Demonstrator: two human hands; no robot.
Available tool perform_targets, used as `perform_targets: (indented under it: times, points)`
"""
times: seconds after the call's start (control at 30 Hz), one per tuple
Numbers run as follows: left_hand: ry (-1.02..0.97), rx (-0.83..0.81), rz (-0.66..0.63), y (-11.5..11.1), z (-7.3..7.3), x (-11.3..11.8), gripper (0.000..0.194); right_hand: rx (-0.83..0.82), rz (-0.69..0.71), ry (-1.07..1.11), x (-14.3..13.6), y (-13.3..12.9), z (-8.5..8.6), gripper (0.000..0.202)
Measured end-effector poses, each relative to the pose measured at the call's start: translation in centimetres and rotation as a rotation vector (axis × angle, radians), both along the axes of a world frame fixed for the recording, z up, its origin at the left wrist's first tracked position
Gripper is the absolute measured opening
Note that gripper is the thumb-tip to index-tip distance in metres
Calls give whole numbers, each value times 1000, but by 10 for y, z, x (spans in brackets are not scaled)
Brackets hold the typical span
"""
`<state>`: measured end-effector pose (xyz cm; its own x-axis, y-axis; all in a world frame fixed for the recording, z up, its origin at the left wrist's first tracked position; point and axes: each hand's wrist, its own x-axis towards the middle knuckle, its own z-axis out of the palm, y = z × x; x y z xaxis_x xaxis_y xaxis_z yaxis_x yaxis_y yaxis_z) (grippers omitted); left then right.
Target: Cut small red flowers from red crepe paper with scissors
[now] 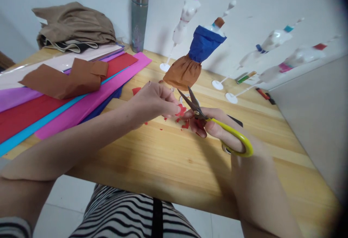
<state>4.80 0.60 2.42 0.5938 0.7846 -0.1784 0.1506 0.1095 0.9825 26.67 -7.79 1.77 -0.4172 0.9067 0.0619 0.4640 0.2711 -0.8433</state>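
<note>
My left hand [160,102] pinches a small red paper piece [181,110] between thumb and fingertips, above the wooden table. Yellow-handled scissors [231,132] are in my right hand [214,125], with thumb and fingers through the loops. Their dark blades stand parted, pointing up and left, just right of the red piece. Small red scraps [185,124] lie below my hands. Behind them is a white mannequin with a blue paper top [206,44] and a gathered brown skirt [183,73]. A white ring on the table is partly hidden behind the blades.
Coloured paper sheets [108,85] and a folded brown piece [78,78] spread across the left. A brown cloth [76,25] and a metal flask [140,16] stand at the back. Several mannequins [187,11] line the wall. The table's front edge [152,196] is near my lap.
</note>
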Motion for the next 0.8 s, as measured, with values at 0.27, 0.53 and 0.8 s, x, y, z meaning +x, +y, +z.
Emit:
perform_targets:
  times: [0.27, 0.53, 0.8]
  points:
    - [12, -23, -52, 1, 3, 2, 18, 42, -304, 163, -20, 0, -10, 44]
    - [110, 101, -141, -2, 0, 2, 15, 6, -514, 409, -45, -2, -13, 35]
    - [158, 138, -162, -6, -8, 6, 16, 1, -488, 359, -54, -2, -16, 30]
